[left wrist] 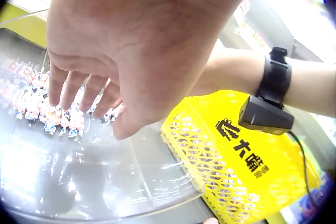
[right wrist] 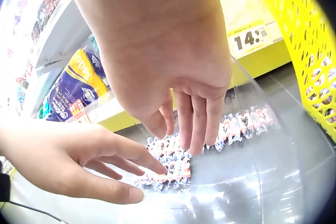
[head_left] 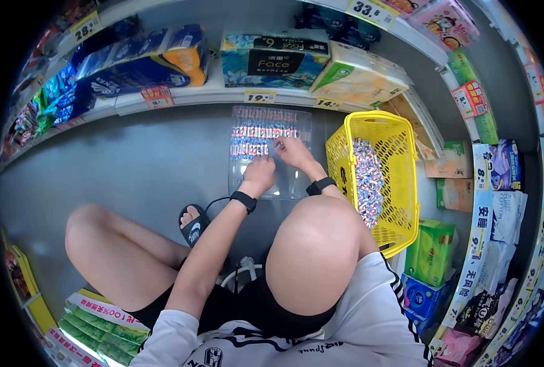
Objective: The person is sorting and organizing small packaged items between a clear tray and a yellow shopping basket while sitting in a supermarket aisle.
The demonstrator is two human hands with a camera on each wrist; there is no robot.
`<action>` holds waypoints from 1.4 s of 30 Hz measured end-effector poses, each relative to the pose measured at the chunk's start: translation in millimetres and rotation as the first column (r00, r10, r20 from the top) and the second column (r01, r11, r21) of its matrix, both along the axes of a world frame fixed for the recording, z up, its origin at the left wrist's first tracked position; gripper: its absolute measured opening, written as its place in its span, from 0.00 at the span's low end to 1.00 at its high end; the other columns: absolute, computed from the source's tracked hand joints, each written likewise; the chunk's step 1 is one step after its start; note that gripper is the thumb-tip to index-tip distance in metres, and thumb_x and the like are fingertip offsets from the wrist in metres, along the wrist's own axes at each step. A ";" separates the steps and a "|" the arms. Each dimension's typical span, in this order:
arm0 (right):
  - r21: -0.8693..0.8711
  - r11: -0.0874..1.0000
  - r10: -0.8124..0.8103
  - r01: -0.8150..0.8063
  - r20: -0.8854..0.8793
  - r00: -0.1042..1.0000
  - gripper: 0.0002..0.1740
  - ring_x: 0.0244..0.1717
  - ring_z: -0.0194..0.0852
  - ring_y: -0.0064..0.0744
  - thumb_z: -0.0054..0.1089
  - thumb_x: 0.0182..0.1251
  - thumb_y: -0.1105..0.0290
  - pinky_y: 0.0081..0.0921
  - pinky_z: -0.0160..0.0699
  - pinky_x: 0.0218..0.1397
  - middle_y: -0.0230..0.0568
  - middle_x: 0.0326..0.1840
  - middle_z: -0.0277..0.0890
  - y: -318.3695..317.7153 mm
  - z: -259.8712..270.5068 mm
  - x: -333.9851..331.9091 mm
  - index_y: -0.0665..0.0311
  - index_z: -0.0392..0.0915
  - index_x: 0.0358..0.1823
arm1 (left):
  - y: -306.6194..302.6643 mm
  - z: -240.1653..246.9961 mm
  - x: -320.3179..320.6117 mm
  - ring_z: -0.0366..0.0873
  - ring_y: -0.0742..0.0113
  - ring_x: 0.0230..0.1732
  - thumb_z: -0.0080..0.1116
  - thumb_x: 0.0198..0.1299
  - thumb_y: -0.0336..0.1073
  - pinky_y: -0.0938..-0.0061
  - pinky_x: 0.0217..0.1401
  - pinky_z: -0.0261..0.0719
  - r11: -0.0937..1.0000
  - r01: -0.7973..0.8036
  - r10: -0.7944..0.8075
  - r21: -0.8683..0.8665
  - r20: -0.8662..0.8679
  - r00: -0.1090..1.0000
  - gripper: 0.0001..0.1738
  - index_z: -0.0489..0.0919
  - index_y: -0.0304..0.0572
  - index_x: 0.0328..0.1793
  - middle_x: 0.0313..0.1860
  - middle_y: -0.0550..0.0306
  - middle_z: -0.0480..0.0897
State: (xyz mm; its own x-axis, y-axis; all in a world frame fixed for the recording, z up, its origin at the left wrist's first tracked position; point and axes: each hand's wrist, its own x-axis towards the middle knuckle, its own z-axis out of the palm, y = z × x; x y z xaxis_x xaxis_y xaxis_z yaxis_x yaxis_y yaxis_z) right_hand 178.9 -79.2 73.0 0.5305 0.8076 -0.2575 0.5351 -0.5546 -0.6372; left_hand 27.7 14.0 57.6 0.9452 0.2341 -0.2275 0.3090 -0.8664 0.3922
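Candies (head_left: 256,137) lie rowed in a clear tray (head_left: 284,189) on the grey aisle floor (head_left: 131,159) beside a yellow basket (head_left: 400,153); I see the left hand (head_left: 258,174) and right hand (head_left: 293,151) touching them, fingers straight.

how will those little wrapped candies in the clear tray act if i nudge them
The wrapped candies look small and probably light, so a fingertip push should slide them easily on the glossy clear tray. Their thin wrapper ends look soft, likely crumpling. Packed in rows, one may shove its neighbours.
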 end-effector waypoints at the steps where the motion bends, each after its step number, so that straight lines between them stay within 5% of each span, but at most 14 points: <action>1: -0.034 0.999 -0.026 0.026 -0.014 1.000 0.14 0.44 0.90 0.49 0.63 0.63 0.72 0.40 0.85 0.52 0.52 0.39 0.88 -5.2 11.1 -2.3 0.65 0.84 0.50 | -3.2 6.8 -1.1 0.81 0.38 0.58 0.56 0.58 0.30 0.49 0.60 0.83 0.999 0.010 -0.010 -0.049 0.002 1.000 0.16 0.80 0.29 0.51 0.53 0.36 0.83; 12: 0.013 0.998 -0.057 0.056 0.063 0.996 0.11 0.47 0.87 0.56 0.67 0.65 0.68 0.45 0.85 0.53 0.56 0.42 0.87 -79.6 90.8 -24.3 0.65 0.88 0.45 | -23.5 70.0 -1.2 0.85 0.37 0.51 0.58 0.59 0.32 0.48 0.55 0.85 0.983 0.103 -0.075 -0.155 0.175 0.982 0.13 0.83 0.34 0.48 0.46 0.35 0.85; 18: 0.181 0.975 -0.146 0.129 0.084 0.986 0.12 0.45 0.88 0.55 0.66 0.64 0.70 0.43 0.86 0.52 0.56 0.41 0.88 -120.7 136.8 -22.2 0.68 0.88 0.46 | -49.3 109.8 22.9 0.84 0.36 0.47 0.58 0.60 0.33 0.46 0.51 0.84 0.975 0.170 -0.121 -0.146 0.297 0.947 0.11 0.82 0.35 0.45 0.42 0.35 0.85; 28: 0.253 0.925 -0.334 0.285 0.180 0.925 0.11 0.45 0.87 0.53 0.67 0.62 0.71 0.43 0.84 0.53 0.55 0.42 0.87 -201.0 155.1 4.7 0.69 0.86 0.43 | -111.2 151.6 82.3 0.84 0.34 0.44 0.57 0.59 0.28 0.45 0.51 0.82 0.945 0.239 -0.129 -0.222 0.420 0.898 0.09 0.84 0.35 0.43 0.41 0.34 0.85; 36: -0.056 0.881 -0.456 0.470 0.168 0.874 0.14 0.45 0.89 0.49 0.69 0.61 0.68 0.39 0.85 0.53 0.55 0.41 0.88 -264.3 100.8 40.9 0.67 0.87 0.46 | -165.4 151.4 135.9 0.84 0.35 0.43 0.57 0.55 0.24 0.47 0.47 0.84 0.907 0.414 -0.351 -0.073 0.411 0.841 0.04 0.80 0.32 0.35 0.35 0.36 0.83; 38: -0.153 0.888 -0.388 0.433 0.256 0.886 0.16 0.47 0.88 0.51 0.70 0.59 0.65 0.41 0.85 0.55 0.56 0.43 0.87 -274.5 94.1 41.0 0.66 0.87 0.47 | -176.7 141.1 150.6 0.85 0.40 0.45 0.59 0.53 0.23 0.51 0.47 0.86 0.829 0.542 -0.542 0.138 0.438 0.717 0.04 0.82 0.34 0.34 0.36 0.39 0.84; 42: -0.296 0.826 -0.469 0.480 0.112 0.876 0.22 0.58 0.84 0.52 0.69 0.61 0.59 0.44 0.82 0.63 0.55 0.55 0.86 -283.9 81.8 49.5 0.57 0.86 0.56 | -196.5 122.7 177.6 0.86 0.44 0.46 0.61 0.51 0.24 0.54 0.47 0.88 0.774 0.610 -0.627 0.169 0.333 0.704 0.06 0.84 0.36 0.35 0.39 0.41 0.84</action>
